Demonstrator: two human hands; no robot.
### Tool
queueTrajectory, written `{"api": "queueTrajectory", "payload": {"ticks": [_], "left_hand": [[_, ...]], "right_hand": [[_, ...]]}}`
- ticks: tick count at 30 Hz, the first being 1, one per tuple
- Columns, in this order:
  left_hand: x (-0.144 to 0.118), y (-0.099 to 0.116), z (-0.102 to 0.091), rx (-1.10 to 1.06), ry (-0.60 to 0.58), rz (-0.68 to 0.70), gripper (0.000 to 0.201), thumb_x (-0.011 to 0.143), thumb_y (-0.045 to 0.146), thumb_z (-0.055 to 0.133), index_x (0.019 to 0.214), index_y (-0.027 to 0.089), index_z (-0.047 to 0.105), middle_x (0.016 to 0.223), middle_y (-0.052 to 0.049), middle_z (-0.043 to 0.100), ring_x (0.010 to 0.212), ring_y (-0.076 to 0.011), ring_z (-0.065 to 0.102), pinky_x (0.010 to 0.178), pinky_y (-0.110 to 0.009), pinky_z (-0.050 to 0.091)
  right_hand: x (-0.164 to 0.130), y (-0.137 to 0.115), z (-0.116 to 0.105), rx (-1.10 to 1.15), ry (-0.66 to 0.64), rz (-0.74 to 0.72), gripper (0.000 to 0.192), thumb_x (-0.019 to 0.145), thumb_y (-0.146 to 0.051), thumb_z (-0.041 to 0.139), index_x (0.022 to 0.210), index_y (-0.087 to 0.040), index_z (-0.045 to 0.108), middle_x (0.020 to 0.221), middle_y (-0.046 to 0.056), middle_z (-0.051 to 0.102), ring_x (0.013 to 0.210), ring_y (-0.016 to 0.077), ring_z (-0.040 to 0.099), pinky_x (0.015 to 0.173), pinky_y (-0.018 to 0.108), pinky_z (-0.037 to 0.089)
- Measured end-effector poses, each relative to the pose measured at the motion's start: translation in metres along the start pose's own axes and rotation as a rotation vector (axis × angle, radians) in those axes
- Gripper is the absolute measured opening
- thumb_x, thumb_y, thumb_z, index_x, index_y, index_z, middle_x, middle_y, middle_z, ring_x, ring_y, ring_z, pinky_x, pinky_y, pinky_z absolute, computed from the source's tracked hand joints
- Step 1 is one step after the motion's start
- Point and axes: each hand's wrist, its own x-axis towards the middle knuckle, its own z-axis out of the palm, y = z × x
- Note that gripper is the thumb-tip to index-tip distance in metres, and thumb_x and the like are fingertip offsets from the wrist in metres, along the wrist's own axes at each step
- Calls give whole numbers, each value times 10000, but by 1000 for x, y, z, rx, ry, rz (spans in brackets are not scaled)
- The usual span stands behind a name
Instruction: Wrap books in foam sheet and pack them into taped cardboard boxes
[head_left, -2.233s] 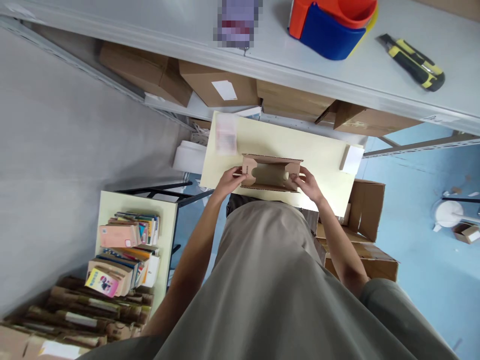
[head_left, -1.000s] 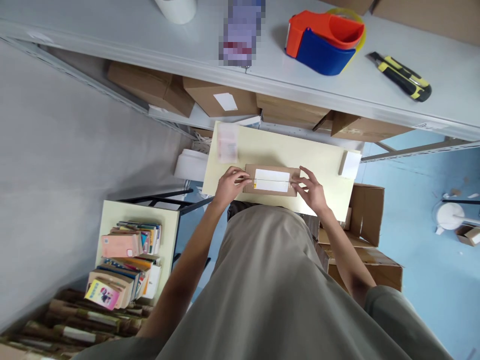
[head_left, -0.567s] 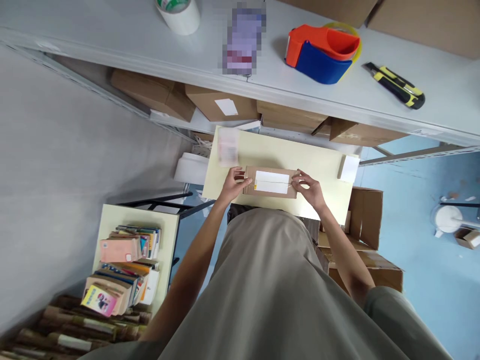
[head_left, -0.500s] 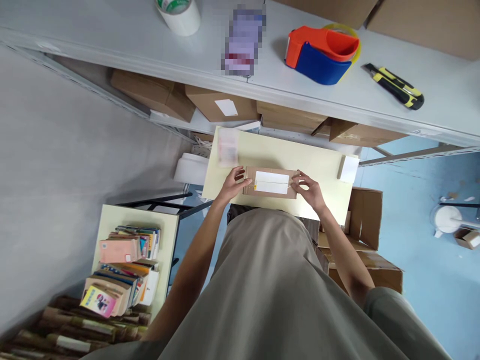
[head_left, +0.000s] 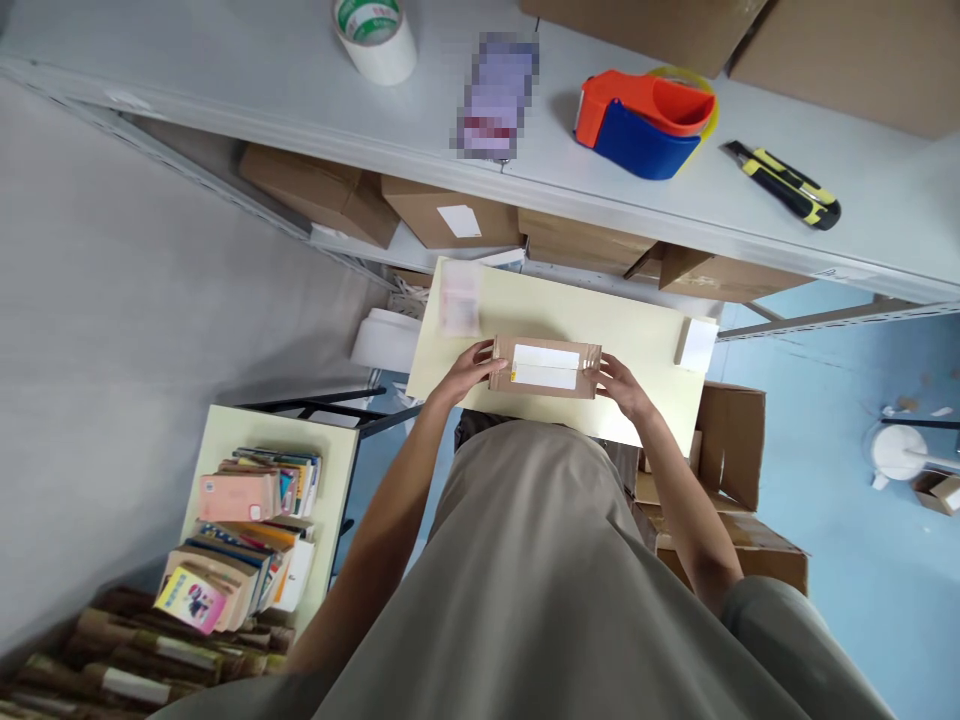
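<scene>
Flat brown cardboard box (head_left: 545, 367), white label on top; both hands' fingers clamped on its ends.

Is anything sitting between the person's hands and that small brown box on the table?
Nothing visible. The left hand and right hand already touch the ends of the cardboard box, which lies on the pale table.

A packing room: cartons (head_left: 450, 210), tape dispenser (head_left: 645, 122), stacked books (head_left: 240, 530).

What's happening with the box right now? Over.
Left hand and right hand each grip one end. Cardboard box closed, flat on table. Nothing blocking.
</scene>
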Motion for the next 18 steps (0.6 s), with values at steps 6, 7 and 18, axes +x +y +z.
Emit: {"api": "queueTrajectory", "payload": {"ticks": [6, 7, 18], "left_hand": [[-15, 7, -2, 206, 185, 215, 1018, 669, 662, 1018, 1516, 222, 661, 1699, -227, 612, 1526, -444, 640, 1232, -598, 567], [-18, 13, -3, 253, 192, 261, 994, 699, 662, 1009, 1528, 240, 659, 1710, -211, 607, 1548, -441, 622, 1247, -598, 556], [-20, 211, 50, 561, 244, 1004, 544, 1026, 466, 784, 1524, 270, 687, 1624, -130, 695, 1536, -309, 650, 1334, -514, 501]], "right_hand": [[-4, -9, -6, -155, 64, -144, 1022, 674, -749, 980, 1506, -248, 660, 1566, 225, 714, 1392, 419, 733, 1216, 671, 584], [-6, -13, -6, -200, 84, -168, 1055, 672, -771, 973, 1529, -247, 649, 1576, 232, 704, 1407, 428, 724, 1210, 672, 591], [-22, -216, 3, -836, 404, -983, 731, 1054, -531, 681, 1701, -238, 509, 1717, 204, 585, 1622, 413, 532, 1361, 673, 430]]}}
